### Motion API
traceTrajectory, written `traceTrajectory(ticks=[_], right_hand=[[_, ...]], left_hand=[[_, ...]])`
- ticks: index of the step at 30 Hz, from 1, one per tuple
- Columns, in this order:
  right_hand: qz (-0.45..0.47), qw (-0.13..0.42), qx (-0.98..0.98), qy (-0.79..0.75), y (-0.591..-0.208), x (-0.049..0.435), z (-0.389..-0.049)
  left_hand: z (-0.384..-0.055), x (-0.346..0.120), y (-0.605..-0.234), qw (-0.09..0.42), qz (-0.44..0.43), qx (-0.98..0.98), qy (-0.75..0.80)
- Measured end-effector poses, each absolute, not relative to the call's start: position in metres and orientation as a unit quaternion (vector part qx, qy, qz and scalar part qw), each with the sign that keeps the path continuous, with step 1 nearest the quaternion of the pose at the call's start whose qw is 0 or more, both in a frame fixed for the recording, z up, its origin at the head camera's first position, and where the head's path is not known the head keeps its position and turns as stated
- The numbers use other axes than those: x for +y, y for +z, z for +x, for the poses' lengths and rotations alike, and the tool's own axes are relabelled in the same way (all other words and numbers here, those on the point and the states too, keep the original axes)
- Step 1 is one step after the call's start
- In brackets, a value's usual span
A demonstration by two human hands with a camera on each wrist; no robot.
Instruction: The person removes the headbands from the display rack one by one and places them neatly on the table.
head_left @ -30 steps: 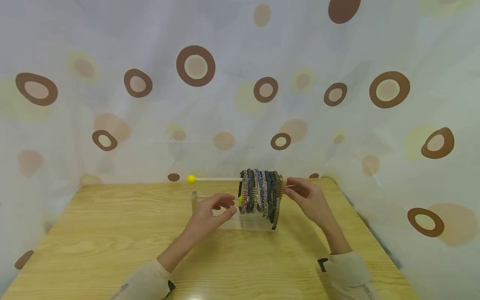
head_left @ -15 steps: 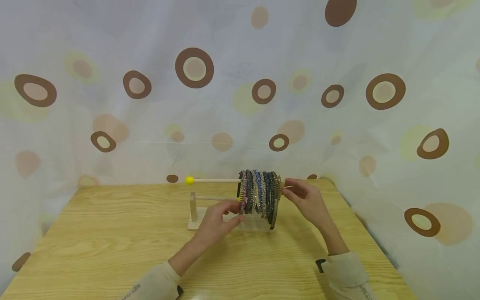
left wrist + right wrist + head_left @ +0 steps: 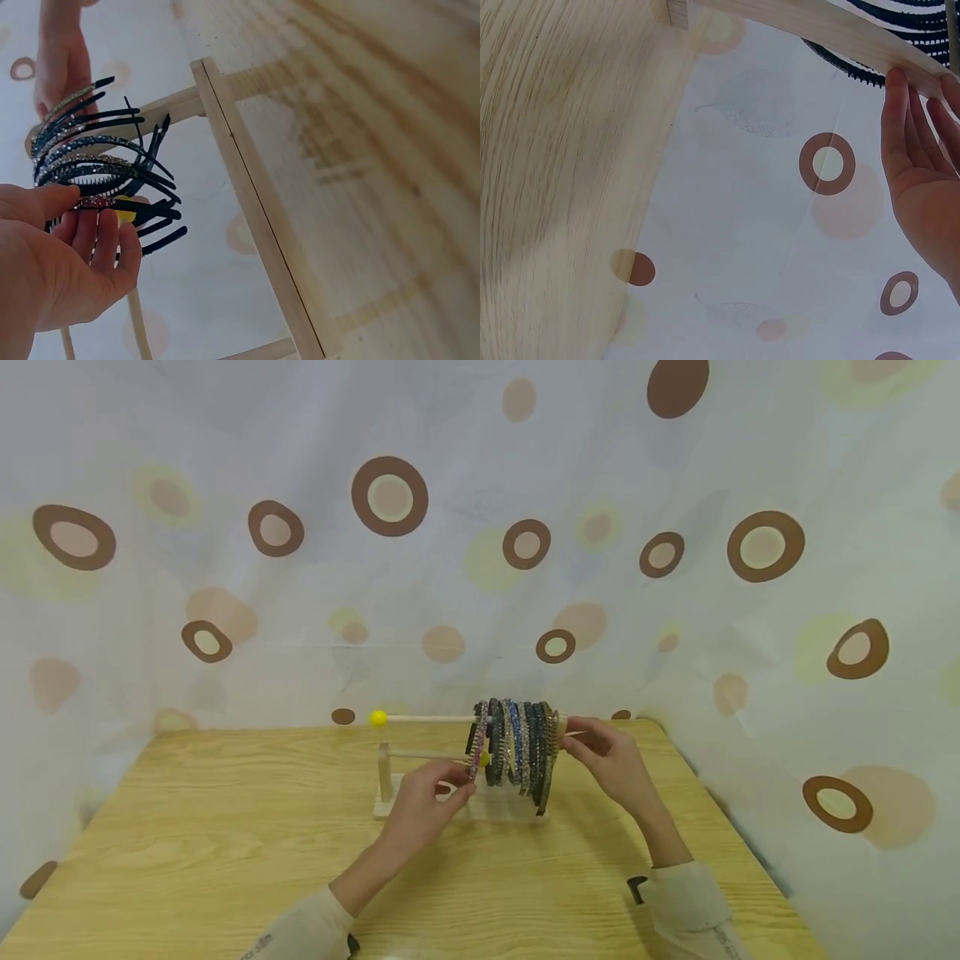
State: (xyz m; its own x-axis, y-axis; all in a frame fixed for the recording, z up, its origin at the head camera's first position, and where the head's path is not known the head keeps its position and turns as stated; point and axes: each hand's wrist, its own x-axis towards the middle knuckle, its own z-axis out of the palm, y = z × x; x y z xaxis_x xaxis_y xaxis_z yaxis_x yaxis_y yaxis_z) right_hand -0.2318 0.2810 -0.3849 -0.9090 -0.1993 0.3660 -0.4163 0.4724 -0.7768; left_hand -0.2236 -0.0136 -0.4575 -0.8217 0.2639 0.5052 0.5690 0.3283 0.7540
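My left hand (image 3: 423,797) pinches a pink glittery headband (image 3: 477,743) between thumb and fingers; in the left wrist view its sparkling band (image 3: 96,202) shows at the fingertips. It stands a little apart from the other headbands, around the left part of the row. Several more glitter headbands (image 3: 515,743), blue, silver and dark, hang close together on a wooden stand (image 3: 385,772). My right hand (image 3: 611,760) holds the top of the stand's right upright, with fingertips and thumb on the wooden bar (image 3: 840,34) in the right wrist view.
An upper dowel (image 3: 427,719) ends in a yellow ball (image 3: 378,718) at the left. A second yellow ball (image 3: 484,760) sits lower, beside the headbands. The stand rests on a wood-grain table (image 3: 262,835), with a patterned sheet (image 3: 450,585) behind.
My left hand has reached the leftmost, pink headband, taken hold of it and drawn it slightly left, away from the row. The right hand keeps its place on the stand.
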Motion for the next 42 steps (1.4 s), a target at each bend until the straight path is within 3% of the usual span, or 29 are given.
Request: traceTrajectory(ticks=[12, 18, 25, 42], right_hand=[[0.187, 0.118, -0.854, 0.471, -0.383, 0.279, -0.231], [0.184, 0.123, -0.855, 0.469, -0.402, 0.289, -0.245], [0.199, 0.126, -0.849, 0.474, -0.411, 0.296, -0.254], [0.181, 0.114, -0.863, 0.458, -0.393, 0.286, -0.241]], left_hand=[[-0.218, -0.024, -0.44, 0.179, -0.249, -0.798, -0.518], [-0.218, -0.031, -0.432, 0.194, -0.244, -0.786, -0.534], [-0.214, -0.038, -0.413, 0.185, -0.242, -0.774, -0.555], [-0.219, -0.081, -0.372, 0.211, -0.187, -0.758, -0.588]])
